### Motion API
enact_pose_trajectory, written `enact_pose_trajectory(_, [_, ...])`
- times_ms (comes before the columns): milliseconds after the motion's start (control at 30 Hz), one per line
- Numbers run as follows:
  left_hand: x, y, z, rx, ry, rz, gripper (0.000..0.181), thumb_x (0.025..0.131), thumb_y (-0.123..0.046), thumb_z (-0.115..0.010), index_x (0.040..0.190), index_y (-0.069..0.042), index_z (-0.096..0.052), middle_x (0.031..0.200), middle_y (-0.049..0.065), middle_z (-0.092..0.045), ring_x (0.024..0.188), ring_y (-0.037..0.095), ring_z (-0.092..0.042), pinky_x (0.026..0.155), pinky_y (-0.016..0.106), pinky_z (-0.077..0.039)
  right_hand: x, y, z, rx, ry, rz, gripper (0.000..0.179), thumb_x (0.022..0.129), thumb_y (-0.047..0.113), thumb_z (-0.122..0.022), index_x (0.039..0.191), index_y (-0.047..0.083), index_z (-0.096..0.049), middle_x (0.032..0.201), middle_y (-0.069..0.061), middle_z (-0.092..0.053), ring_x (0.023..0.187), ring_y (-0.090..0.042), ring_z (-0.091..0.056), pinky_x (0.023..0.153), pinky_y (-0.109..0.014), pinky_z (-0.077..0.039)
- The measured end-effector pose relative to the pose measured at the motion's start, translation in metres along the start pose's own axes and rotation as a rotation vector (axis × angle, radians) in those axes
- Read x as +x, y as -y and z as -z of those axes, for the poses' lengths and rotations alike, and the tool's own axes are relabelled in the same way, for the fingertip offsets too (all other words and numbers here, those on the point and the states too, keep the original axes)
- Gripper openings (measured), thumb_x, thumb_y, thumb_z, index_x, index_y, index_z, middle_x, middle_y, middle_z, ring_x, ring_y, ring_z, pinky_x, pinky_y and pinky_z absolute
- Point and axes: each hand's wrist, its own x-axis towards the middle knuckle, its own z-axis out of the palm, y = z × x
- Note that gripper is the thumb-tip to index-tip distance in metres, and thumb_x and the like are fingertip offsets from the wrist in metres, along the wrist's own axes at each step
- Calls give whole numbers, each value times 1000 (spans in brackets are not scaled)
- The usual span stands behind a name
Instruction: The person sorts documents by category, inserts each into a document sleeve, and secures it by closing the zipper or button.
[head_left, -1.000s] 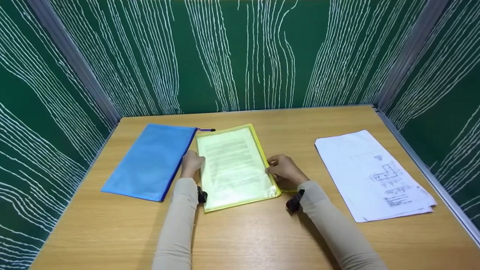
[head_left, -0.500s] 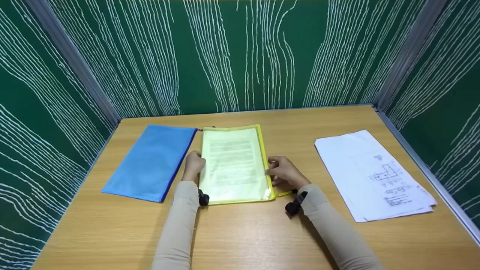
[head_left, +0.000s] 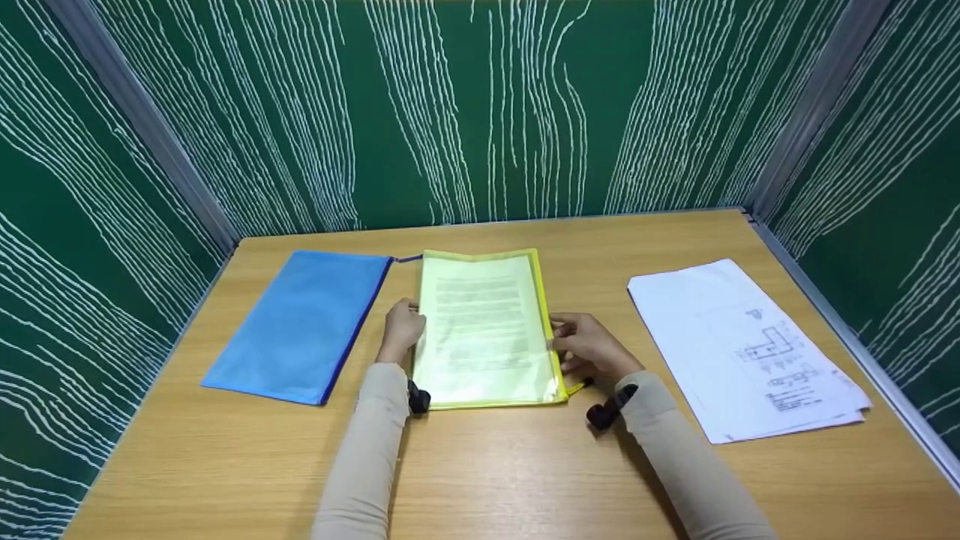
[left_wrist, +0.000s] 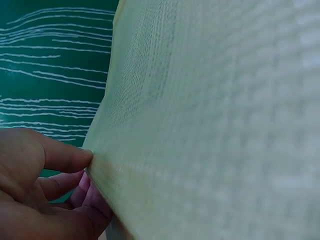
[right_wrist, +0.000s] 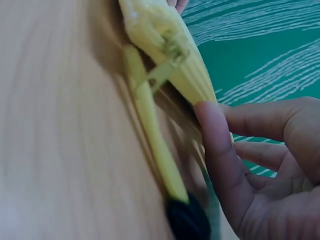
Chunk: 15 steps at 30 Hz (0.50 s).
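Grid-textured, translucent yellow zip folder [head_left: 486, 330]

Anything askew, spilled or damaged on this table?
The white paper stack at the right looks slightly askew: its sheets' edges do not line up at the near right corner. No spill shows, nor clear damage to the yellow folder.

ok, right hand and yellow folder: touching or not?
Touching. The right wrist view shows it: the right hand pinches the yellow folder at its edge, thumb tip directly against it.
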Motion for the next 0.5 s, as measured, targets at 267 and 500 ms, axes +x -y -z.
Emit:
enact_pose_trajectory(267, [-1,-7,-15,-14,-9,-46,41,92,0,-42,131,5,-51,129,22,-55,115,31,-54,98,42,-47,-6,-5,20,-63,16,79,62,91,8,-61,147,1,-35,112,-19,-52,56,-11,-55,53,-26,-55])
enact_pose_trajectory(500, [-1,-15,-29,-2,6,-64,38,93,-1,-41,128,4,-54,121,20,-59,98,22,-53,86,34,-48,-10,-7,36,-114,23,55,63,91,7,-61,148,0,-33,110,-19,-52,59,-13,-56,53,-27,-55])
